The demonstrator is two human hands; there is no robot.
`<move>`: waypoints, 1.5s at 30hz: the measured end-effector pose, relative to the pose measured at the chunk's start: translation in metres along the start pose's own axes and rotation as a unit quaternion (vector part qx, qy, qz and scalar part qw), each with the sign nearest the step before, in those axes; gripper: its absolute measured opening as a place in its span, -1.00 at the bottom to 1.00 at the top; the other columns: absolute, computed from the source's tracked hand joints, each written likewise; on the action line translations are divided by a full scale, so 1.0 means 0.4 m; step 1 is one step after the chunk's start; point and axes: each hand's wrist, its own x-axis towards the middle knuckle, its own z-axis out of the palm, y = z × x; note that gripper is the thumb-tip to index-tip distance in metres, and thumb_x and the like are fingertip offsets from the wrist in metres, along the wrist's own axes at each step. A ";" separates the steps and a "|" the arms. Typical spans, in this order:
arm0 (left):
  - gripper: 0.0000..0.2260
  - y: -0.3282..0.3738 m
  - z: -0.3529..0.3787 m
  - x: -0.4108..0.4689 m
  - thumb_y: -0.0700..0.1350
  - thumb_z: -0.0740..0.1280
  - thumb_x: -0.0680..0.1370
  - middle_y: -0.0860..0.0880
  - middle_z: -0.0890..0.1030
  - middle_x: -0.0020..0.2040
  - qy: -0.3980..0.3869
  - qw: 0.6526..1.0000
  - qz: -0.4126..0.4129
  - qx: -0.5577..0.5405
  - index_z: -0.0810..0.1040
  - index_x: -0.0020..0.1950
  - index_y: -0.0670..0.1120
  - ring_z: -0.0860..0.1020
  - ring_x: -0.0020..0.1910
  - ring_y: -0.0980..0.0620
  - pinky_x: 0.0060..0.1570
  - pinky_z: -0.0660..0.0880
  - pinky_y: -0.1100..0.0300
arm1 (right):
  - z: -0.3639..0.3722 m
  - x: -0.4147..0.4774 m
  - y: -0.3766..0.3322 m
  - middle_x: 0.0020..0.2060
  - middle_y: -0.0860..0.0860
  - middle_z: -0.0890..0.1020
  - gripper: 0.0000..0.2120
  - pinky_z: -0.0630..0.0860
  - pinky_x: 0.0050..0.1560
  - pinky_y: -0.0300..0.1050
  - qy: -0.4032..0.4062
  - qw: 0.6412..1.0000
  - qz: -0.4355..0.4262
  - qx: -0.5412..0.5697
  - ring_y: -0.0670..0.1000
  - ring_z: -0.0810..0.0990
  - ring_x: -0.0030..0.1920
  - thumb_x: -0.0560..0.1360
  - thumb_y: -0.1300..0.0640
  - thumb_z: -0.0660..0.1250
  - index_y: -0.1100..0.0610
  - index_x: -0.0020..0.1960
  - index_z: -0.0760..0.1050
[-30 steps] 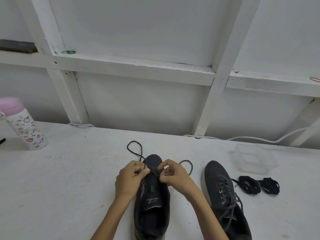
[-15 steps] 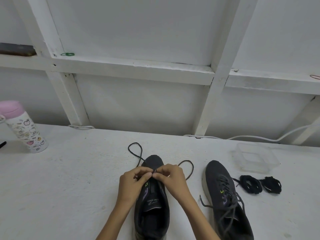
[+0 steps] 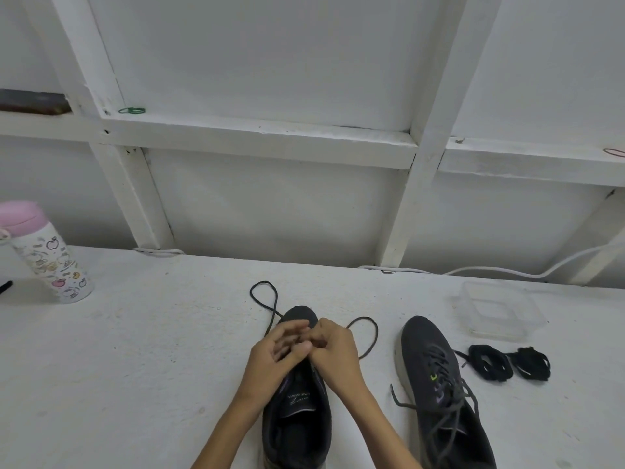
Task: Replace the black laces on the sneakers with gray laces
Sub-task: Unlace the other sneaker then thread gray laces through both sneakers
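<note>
Two dark grey mesh sneakers sit toe-away on the white painted bench, close to its near edge. Both hands are working on the left sneaker (image 3: 297, 421), whose tongue is bare and whose opening gapes. They meet just behind its toe cap. The right hand (image 3: 338, 360) has its fingers curled in tight, pinching the thin dark grey lace (image 3: 376, 331) at the lowest eyelets. The left hand (image 3: 270, 367) reaches across to touch it, thumb pressed forward, but its fingers are blurred and I cannot tell whether they grip anything. The lace's free lengths trail out past the toe in a loop on each side, lying on the bench.

Just to the right stands the other sneaker (image 3: 439, 377), already threaded with grey lace, its ends loose. Beside that, towards the right edge, lie two bundled black laces (image 3: 490, 365). Beyond them sits a clear plastic tub (image 3: 473, 296). A patterned white bottle with a pink lid (image 3: 54, 265) stands at the left edge.
</note>
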 end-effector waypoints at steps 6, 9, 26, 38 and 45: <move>-0.73 -0.002 0.000 0.002 -0.11 0.40 0.50 0.07 0.67 0.08 -0.012 0.998 0.028 0.056 0.57 0.19 0.04 0.62 0.10 0.11 0.13 0.51 0.29 | -0.027 0.017 -0.018 -0.41 -0.18 0.45 -0.79 0.35 -0.29 -0.31 -0.007 0.993 0.009 0.121 -0.22 0.44 -0.36 0.36 0.32 0.47 0.05 -0.34 0.67; -0.77 -0.007 0.000 0.005 -0.16 0.43 0.51 0.05 0.69 0.01 -0.006 0.996 0.034 0.088 0.60 0.10 0.12 0.64 0.05 0.10 0.10 0.54 0.23 | -0.059 0.032 -0.065 -0.40 -0.12 0.48 -0.82 0.41 -0.30 -0.33 -0.008 0.985 -0.003 0.175 -0.19 0.50 -0.37 0.33 0.38 0.50 0.14 -0.34 0.67; -0.90 0.017 0.004 0.032 -0.16 0.43 0.51 0.12 0.71 -0.09 -0.007 0.995 -0.011 0.096 0.68 -0.03 0.02 0.66 -0.06 0.17 0.01 0.52 0.34 | -0.236 0.255 -0.348 -0.27 0.15 0.58 -0.95 0.62 -0.19 -0.16 0.084 0.894 -0.119 0.424 0.02 0.58 -0.35 0.48 0.41 0.37 0.30 -0.12 0.58; -0.90 0.018 0.007 0.040 -0.15 0.37 0.55 0.00 0.72 -0.16 -0.008 0.997 -0.032 0.071 0.67 0.01 -0.04 0.68 -0.09 0.09 0.03 0.54 0.26 | -0.115 0.066 -0.064 -0.35 0.18 0.64 -0.84 0.44 -0.30 -0.22 -0.140 0.987 0.030 0.070 -0.01 0.54 -0.37 0.46 0.00 0.47 0.08 -0.20 0.69; -0.90 0.012 0.005 0.041 -0.13 0.39 0.53 -0.02 0.72 -0.20 0.007 0.996 -0.033 0.082 0.69 -0.14 -0.07 0.68 -0.13 0.07 0.02 0.57 0.13 | -0.091 0.054 -0.098 -0.44 -0.03 0.62 -0.92 0.49 -0.31 -0.18 -0.114 0.990 -0.007 0.086 0.00 0.54 -0.45 0.34 0.09 0.54 -0.08 -0.24 0.68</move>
